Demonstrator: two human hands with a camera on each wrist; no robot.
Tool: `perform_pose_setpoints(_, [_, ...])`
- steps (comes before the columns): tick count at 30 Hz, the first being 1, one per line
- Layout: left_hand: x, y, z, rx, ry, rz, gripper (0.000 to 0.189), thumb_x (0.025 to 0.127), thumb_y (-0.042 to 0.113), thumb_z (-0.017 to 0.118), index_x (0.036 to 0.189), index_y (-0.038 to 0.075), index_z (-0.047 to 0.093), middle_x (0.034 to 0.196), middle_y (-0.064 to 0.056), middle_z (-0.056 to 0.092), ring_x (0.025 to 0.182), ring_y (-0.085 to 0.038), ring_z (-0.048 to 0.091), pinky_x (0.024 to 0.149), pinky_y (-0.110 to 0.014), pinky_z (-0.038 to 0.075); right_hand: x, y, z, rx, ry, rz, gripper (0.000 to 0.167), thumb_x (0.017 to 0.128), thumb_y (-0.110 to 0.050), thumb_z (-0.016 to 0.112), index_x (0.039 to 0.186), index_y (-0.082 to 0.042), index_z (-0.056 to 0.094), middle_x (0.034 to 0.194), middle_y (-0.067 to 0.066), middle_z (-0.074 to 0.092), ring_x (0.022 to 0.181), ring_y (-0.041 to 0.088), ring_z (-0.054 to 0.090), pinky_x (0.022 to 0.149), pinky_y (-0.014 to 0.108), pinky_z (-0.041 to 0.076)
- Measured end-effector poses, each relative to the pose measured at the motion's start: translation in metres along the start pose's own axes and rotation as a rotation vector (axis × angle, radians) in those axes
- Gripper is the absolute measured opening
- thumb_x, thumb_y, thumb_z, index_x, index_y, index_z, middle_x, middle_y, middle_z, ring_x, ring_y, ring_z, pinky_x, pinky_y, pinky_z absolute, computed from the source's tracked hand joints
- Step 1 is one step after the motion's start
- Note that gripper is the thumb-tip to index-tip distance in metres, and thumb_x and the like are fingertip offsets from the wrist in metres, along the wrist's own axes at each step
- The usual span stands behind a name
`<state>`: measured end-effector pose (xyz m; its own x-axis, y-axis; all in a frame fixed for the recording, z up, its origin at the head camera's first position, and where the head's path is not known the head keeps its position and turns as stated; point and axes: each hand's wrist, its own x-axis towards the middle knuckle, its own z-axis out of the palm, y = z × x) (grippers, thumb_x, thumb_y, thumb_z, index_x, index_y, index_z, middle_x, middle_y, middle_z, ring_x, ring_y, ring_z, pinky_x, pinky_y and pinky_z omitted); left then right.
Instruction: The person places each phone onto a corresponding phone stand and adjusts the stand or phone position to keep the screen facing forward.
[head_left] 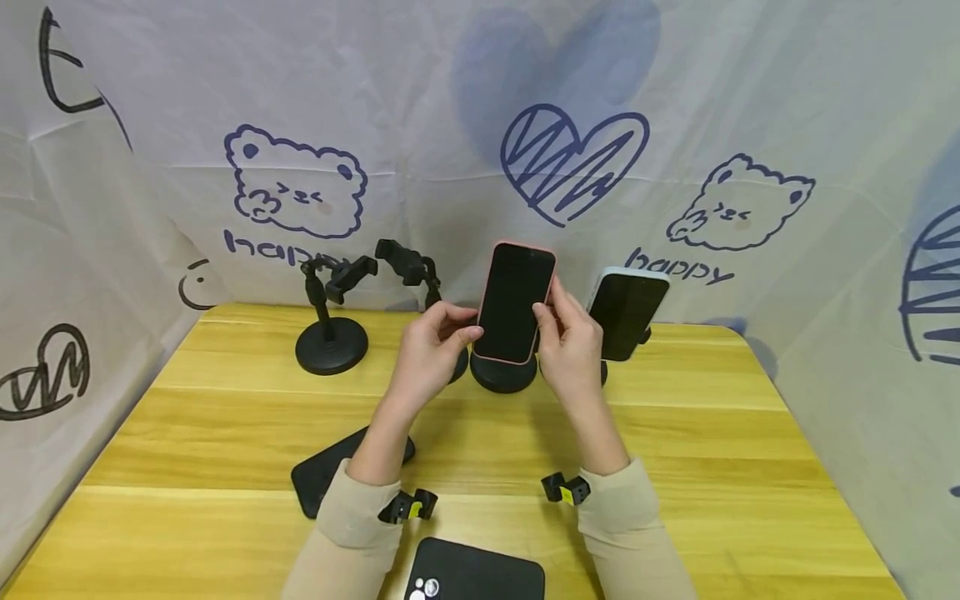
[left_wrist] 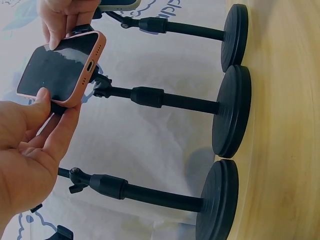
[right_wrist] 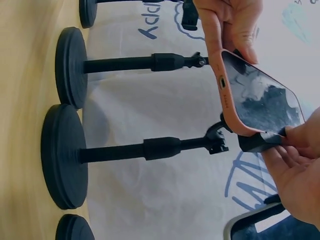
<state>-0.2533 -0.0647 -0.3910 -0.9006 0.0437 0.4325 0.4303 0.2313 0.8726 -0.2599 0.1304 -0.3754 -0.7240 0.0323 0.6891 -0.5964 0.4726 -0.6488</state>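
Observation:
A phone in a coral-pink case point(head_left: 516, 302) stands upright, screen facing me, at a black phone stand point(left_wrist: 185, 101). My left hand point(head_left: 427, 352) holds the phone's left side, thumb on the front edge and fingers behind. On the opposite side, my right hand point(head_left: 572, 343) pinches the phone and the black clamp point(right_wrist: 259, 142) of the stand, thumb in front. The clamp's other end is mostly hidden behind the phone and the left fingers. Beneath the phone, the stand's round base point(head_left: 502, 377) rests on the table.
To the right, a phone in a light-blue case point(head_left: 628, 315) sits on another stand. Two stands with bare clamps, one at far left point(head_left: 330, 346) and one with its clamp point(head_left: 405, 262) beside my left hand, stand leftward. Dark phones point(head_left: 318, 475) point(head_left: 480, 571) lie on the wooden table point(head_left: 720, 467).

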Motion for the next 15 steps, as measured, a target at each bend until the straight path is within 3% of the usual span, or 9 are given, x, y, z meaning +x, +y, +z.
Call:
perform_pose_setpoints(5, [0.0002, 0.0002, -0.0003, -0.005, 0.000, -0.017, 0.018, 0.095, 0.004, 0.074, 0.113, 0.000, 0.070, 0.117, -0.016, 0.073, 0.108, -0.029, 0.072, 0.095, -0.042, 0.060, 0.0005, -0.0023, -0.0031, -0.004, -0.048, 0.043, 0.049, 0.104, -0.002, 0.060, 0.152, 0.002, 0.049, 0.127, 0.023, 0.067, 0.107, 0.033, 0.070, 0.086, 0.047, 0.061])
perform_pose_setpoints(10, [-0.0005, 0.0027, 0.0002, 0.001, -0.011, -0.029, 0.018, 0.095, 0.003, 0.075, 0.112, 0.000, 0.070, 0.118, -0.017, 0.073, 0.107, -0.029, 0.072, 0.094, -0.042, 0.060, 0.0034, -0.0034, -0.0026, -0.015, -0.033, 0.013, 0.056, 0.106, -0.002, 0.056, 0.159, -0.002, 0.039, 0.136, 0.024, 0.064, 0.111, 0.035, 0.068, 0.089, 0.048, 0.059])
perform_pose_setpoints(15, [-0.0005, 0.0040, -0.0001, 0.005, -0.020, -0.024, 0.017, 0.095, 0.003, 0.074, 0.111, 0.000, 0.070, 0.119, -0.017, 0.072, 0.107, -0.029, 0.072, 0.093, -0.041, 0.061, 0.0065, -0.0032, -0.0005, -0.035, 0.012, -0.032, 0.055, 0.106, -0.001, 0.056, 0.158, -0.002, 0.040, 0.133, 0.023, 0.065, 0.098, 0.033, 0.067, 0.080, 0.036, 0.055])
